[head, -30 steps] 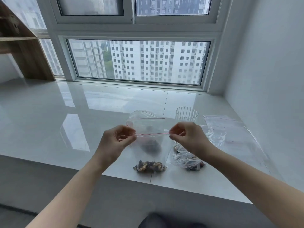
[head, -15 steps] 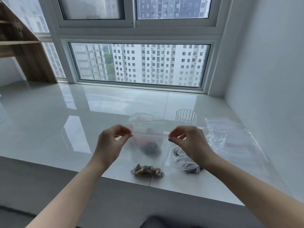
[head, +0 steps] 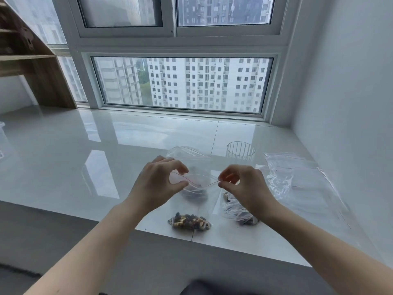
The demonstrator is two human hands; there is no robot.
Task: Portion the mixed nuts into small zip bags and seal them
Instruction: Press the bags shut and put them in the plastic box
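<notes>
I hold a small clear zip bag (head: 196, 201) with a red zip line upright above the white ledge. My left hand (head: 158, 184) pinches its top left corner, my right hand (head: 242, 186) pinches the top right. The mouth gapes open between them, its rim curved. Mixed nuts (head: 190, 222) fill the bag's bottom, which rests near the ledge's front edge. Under my right wrist lies a crumpled bag (head: 236, 211) with dark nuts inside. Another clear bag (head: 185, 151) with nuts sits behind the held one.
A clear ribbed cup (head: 241, 151) stands behind my right hand. A stack of empty zip bags (head: 297, 179) lies at the right by the wall. The glossy ledge (head: 85, 158) stretches left to a wooden shelf (head: 32, 67). A window runs along the back.
The zip line was stretched straight between my hands. My hands have moved closer together and the bag's mouth has bowed open.
</notes>
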